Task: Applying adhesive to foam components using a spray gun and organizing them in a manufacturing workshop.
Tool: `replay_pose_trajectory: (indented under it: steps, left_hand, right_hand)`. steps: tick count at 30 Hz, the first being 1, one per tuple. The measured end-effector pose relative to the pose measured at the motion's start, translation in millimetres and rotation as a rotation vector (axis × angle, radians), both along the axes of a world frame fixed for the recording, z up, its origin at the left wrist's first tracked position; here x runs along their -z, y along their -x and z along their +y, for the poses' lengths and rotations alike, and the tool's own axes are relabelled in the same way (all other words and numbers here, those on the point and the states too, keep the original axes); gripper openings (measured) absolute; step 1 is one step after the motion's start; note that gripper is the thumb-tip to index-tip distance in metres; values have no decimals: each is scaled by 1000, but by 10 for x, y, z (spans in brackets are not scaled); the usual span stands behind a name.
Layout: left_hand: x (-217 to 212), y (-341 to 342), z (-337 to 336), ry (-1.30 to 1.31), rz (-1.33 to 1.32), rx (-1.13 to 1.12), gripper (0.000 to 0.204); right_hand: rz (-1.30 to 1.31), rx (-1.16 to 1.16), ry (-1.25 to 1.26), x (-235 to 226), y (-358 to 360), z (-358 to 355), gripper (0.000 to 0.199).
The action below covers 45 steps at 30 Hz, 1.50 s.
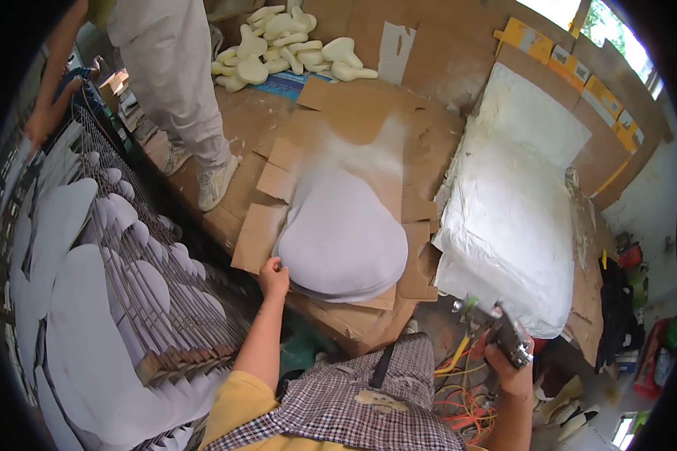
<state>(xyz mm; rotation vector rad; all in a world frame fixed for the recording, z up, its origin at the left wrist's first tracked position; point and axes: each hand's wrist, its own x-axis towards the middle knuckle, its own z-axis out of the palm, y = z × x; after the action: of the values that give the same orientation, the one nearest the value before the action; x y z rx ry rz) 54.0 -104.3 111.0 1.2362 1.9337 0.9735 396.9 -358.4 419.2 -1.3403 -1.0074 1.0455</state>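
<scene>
A stack of pale grey, pear-shaped sheets (340, 234) lies on cardboard in front of me, wide end toward me. Beside its lower left edge is my left hand (274, 278), fingers curled in a pinch; whether they grip a sheet's edge is too small to tell. Off to the right, low near my body, my right hand (510, 367) grips a metal spray gun (513, 342). The spray gun is held away from the stack. White haze coats the cardboard (361, 154) at the stack's far, narrow end.
A rack of wires (169, 289) holding many grey sheets stands at left. Another person (169, 83) stands beyond it on the cardboard. Cream saddle-shaped foam pieces (282, 45) are heaped at the back. A white-covered block (511, 225) sits right; hoses (459, 406) tangle below.
</scene>
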Motion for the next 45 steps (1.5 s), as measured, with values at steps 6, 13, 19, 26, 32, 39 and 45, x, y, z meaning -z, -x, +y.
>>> replay_pose_trajectory:
  steps: [6,13,19,26,32,39,45]
  left_hand:
    - [-72,-120,-8,33,346,77,37]
    - [-330,-130,28,52,440,119,20]
    - [-312,-127,83,127,452,97,5]
    - [-228,-177,128,4,-76,47,6]
    - [-226,-293,35,136,-728,-234,24]
    - [-216,-284,-100,199,-826,-97,53]
    - [-848,-622,17,13,-1153,-5,54]
  right_hand:
    - [-163,-187,235,9,-69,-126,53]
    - [-97,-98,44,10,46,205,53]
    - [-96,-125,138,149,-74,-203,57]
    - [-48,-171,191,229,-183,-494,59]
    - [23,51,2,276,-67,-351,56]
    - [-20,-163,66,335,-46,-596,57]
    - [-10,43,102,308,-176,-609,53]
